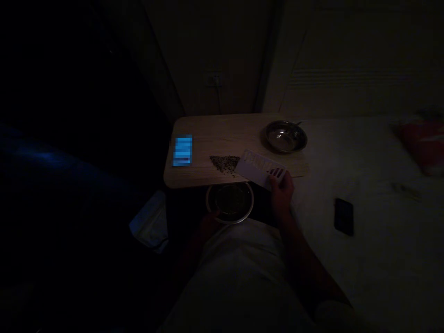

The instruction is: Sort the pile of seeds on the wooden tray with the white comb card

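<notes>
The scene is very dark. My right hand (281,190) grips a white card (259,167) by its near corner, its far edge lying on the wooden table (208,134) beside a small pile of dark seeds (225,163). My left hand (208,225) holds a steel bowl (229,202) by its rim, just below the table's front edge under the pile. The fingers of the left hand are barely visible.
A second steel bowl (286,136) sits at the table's far right. A lit phone (182,150) lies on the table's left side. A dark phone (343,216) rests on the white bed (381,222) to the right. A pale bag (150,221) lies on the floor.
</notes>
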A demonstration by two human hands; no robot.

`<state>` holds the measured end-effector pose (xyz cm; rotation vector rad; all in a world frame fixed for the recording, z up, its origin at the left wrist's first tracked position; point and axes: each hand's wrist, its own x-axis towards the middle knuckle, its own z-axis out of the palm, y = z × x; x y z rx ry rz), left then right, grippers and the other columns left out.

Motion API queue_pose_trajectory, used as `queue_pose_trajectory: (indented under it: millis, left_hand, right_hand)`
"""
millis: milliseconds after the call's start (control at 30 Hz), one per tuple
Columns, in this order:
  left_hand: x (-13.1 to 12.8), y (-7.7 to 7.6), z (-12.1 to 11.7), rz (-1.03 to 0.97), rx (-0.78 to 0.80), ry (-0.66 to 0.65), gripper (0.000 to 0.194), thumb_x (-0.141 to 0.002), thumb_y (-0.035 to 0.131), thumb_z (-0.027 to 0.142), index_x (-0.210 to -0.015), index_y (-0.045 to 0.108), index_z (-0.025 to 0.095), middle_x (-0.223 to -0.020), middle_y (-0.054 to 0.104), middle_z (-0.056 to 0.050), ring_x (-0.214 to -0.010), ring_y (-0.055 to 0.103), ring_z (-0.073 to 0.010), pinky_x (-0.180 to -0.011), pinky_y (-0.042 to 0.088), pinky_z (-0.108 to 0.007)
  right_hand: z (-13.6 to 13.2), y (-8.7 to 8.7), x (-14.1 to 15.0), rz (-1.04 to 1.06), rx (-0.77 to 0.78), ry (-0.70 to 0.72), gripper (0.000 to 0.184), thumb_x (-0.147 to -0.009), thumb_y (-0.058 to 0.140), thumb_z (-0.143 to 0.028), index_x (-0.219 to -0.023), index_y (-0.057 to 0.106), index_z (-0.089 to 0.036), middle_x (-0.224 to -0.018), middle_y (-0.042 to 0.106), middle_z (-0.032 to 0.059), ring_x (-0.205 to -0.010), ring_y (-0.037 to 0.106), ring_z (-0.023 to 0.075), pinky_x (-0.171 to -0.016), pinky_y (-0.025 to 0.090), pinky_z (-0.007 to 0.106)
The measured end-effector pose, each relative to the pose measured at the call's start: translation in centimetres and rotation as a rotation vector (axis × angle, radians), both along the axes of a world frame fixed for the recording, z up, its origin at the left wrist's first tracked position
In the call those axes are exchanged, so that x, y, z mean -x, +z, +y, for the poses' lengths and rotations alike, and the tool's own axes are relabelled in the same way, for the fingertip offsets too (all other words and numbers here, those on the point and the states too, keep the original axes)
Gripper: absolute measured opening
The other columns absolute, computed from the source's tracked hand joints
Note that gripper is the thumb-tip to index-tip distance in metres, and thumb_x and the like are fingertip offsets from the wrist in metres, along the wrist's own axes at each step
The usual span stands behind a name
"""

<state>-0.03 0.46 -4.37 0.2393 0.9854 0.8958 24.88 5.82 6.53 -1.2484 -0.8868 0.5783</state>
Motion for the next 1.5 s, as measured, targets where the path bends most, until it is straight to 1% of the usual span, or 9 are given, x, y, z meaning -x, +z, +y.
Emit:
queue_pose_trajectory:
  millis: [100, 233, 433, 633, 867, 1000, 1100, 1300, 1500]
  left_hand:
    - [-0.1, 0.4, 0.1, 0.002, 0.07, -0.049, 0.03, -0.063, 0.08, 0.037, -0.084, 0.072, 0.017, -0.084, 0.077, -0.011, -0.109, 0.067, -0.0398, -0.098, 0.047, -0.05]
    - [-0.1, 0.7, 0.1, 0.009, 0.107, -0.069, 0.025, -0.064, 0.079, 0.038, -0.08, 0.071, 0.02, -0.08, 0.077, -0.008, -0.102, 0.069, -0.0364, -0.097, 0.048, -0.047]
    - [0.3, -0.2, 0.0, 0.054, 0.088, -0.048, 0.029, -0.061, 0.081, 0.038, -0.081, 0.073, 0.018, -0.082, 0.078, -0.007, -0.094, 0.071, -0.0332, -0.096, 0.048, -0.045]
    - [0.5, -0.8, -0.5, 0.146, 0.011, 0.051, 0.027, -0.06, 0.084, 0.031, -0.083, 0.071, 0.024, -0.081, 0.077, -0.005, -0.105, 0.069, -0.0344, -0.096, 0.047, -0.045]
    - [-0.2, 0.2, -0.1, 0.083, -0.008, -0.001, 0.035, -0.06, 0.084, 0.037, -0.088, 0.072, 0.02, -0.084, 0.077, -0.008, -0.107, 0.068, -0.0377, -0.095, 0.049, -0.048]
    - [0.1, -0.3, -0.7, 0.17, -0.04, 0.094, 0.033, -0.057, 0.086, 0.031, -0.085, 0.072, 0.021, -0.089, 0.078, -0.008, -0.116, 0.064, -0.038, -0.1, 0.047, -0.047]
    - [0.5, -0.8, -0.8, 0.209, -0.038, 0.105, 0.03, -0.056, 0.086, 0.027, -0.082, 0.072, 0.023, -0.092, 0.078, -0.007, -0.121, 0.061, -0.0385, -0.101, 0.047, -0.046]
    - [0.6, -0.9, -0.2, 0.135, 0.038, 0.012, 0.029, -0.061, 0.083, 0.035, -0.084, 0.073, 0.02, -0.09, 0.078, -0.009, -0.115, 0.065, -0.0397, -0.097, 0.05, -0.048]
    - [0.4, -0.5, -0.2, 0.006, -0.066, -0.002, 0.027, -0.063, 0.082, 0.034, -0.085, 0.073, 0.02, -0.082, 0.077, -0.008, -0.109, 0.067, -0.0371, -0.099, 0.048, -0.048]
  right_hand:
    - [0.0, -0.1, 0.0, -0.001, 0.001, 0.024, 0.02, -0.079, 0.069, -0.033, -0.091, 0.062, -0.019, -0.087, 0.066, 0.0011, -0.08, 0.059, 0.016, -0.077, 0.05, 0.031]
    - [0.0, -0.1, 0.0, -0.006, 0.03, 0.025, 0.022, -0.078, 0.069, -0.034, -0.092, 0.062, -0.019, -0.087, 0.066, 0.0012, -0.08, 0.059, 0.0161, -0.075, 0.05, 0.03]
    - [-0.1, 0.0, -0.1, 0.004, 0.011, 0.004, 0.019, -0.079, 0.068, -0.032, -0.092, 0.062, -0.019, -0.086, 0.065, 0.0003, -0.078, 0.058, 0.0151, -0.075, 0.049, 0.029]
    - [-0.3, 0.1, 0.0, 0.023, 0.02, 0.027, 0.02, -0.078, 0.069, -0.03, -0.094, 0.063, -0.019, -0.087, 0.066, 0.0011, -0.08, 0.059, 0.0154, -0.076, 0.05, 0.029]
    - [-0.4, 0.0, -0.1, 0.049, 0.017, 0.045, 0.019, -0.078, 0.069, -0.028, -0.093, 0.064, -0.018, -0.087, 0.067, 0.0012, -0.079, 0.06, 0.0153, -0.075, 0.049, 0.029]
    - [-0.4, -0.1, -0.2, 0.014, 0.003, 0.064, 0.017, -0.079, 0.069, -0.028, -0.091, 0.064, -0.019, -0.086, 0.066, 0.0004, -0.08, 0.059, 0.0148, -0.076, 0.049, 0.028]
    - [-0.4, -0.1, -0.3, -0.01, 0.011, 0.069, 0.017, -0.079, 0.069, -0.029, -0.092, 0.063, -0.019, -0.086, 0.065, 0.0003, -0.079, 0.059, 0.0149, -0.076, 0.049, 0.028]
    - [-0.6, 0.1, -0.3, -0.004, 0.016, 0.066, 0.019, -0.078, 0.07, -0.03, -0.093, 0.064, -0.019, -0.087, 0.066, 0.0009, -0.08, 0.059, 0.0155, -0.075, 0.05, 0.029]
    - [-0.6, 0.3, -0.4, -0.016, 0.011, 0.062, 0.018, -0.078, 0.07, -0.029, -0.09, 0.064, -0.018, -0.085, 0.065, 0.0013, -0.079, 0.059, 0.0154, -0.075, 0.05, 0.029]
